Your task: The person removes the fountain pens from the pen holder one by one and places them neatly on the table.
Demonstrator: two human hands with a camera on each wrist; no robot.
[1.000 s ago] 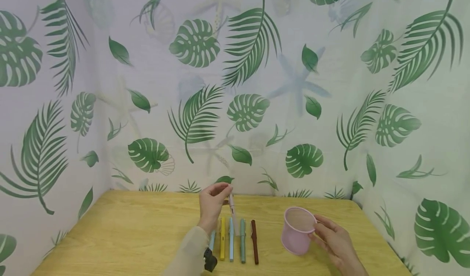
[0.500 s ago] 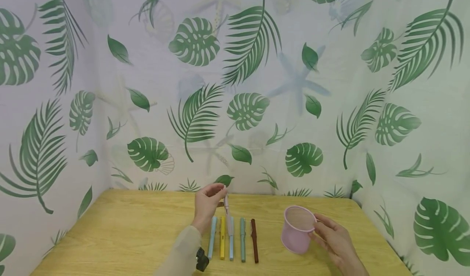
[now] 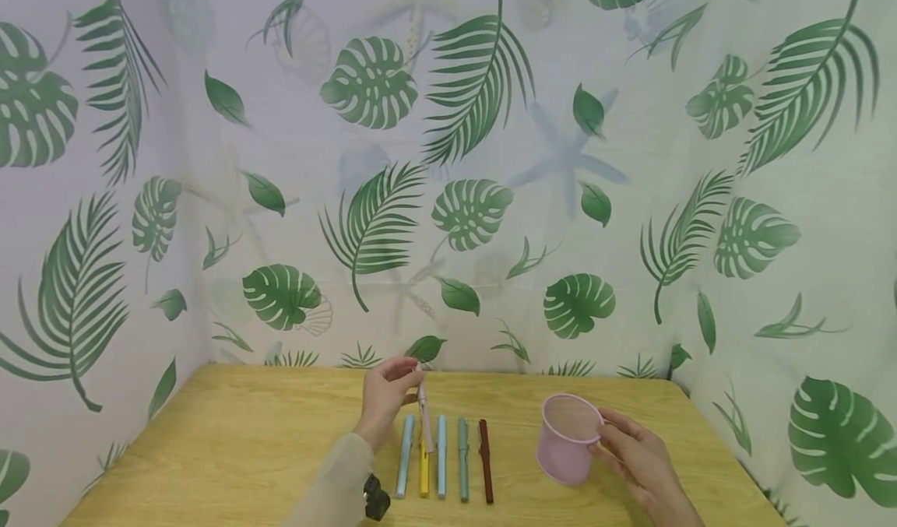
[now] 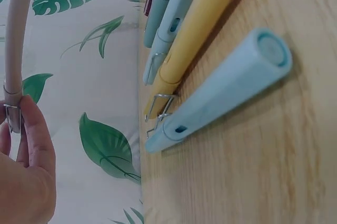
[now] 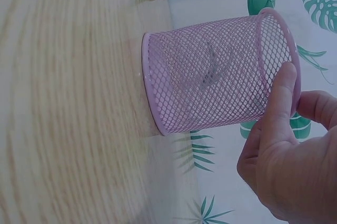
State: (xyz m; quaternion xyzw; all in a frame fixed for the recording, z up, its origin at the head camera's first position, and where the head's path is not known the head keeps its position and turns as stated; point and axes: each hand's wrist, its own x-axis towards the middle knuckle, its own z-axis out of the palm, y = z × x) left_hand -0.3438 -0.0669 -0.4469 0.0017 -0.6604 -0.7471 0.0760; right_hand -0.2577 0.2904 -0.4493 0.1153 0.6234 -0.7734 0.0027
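My left hand (image 3: pixel 381 402) pinches a pale pink pen (image 3: pixel 425 418) near its clip end. The pen hangs slanted above the row on the table and partly covers the yellow pen (image 3: pixel 423 480). Either side of the yellow one lie two light blue pens, the left one (image 3: pixel 404 458) and the right one (image 3: pixel 441 461). Farther right come a green pen (image 3: pixel 464 465) and a dark red pen (image 3: pixel 487 465). With thumb and fingers, my right hand (image 3: pixel 639 457) grips the rim of a pink mesh pen holder (image 5: pixel 210 76), which stands upright; no pen shows inside it.
The wooden table (image 3: pixel 266 441) spreads left of the pens and between the dark red pen and the holder. Behind it hangs a white cloth (image 3: pixel 490 317) printed with green leaves, which also closes off both sides. A black wrist device (image 3: pixel 376 498) sits on the left sleeve.
My left hand has moved left with the pink pen, from over the gap by the green pen to over the yellow one. The right hand and the holder have stayed put.
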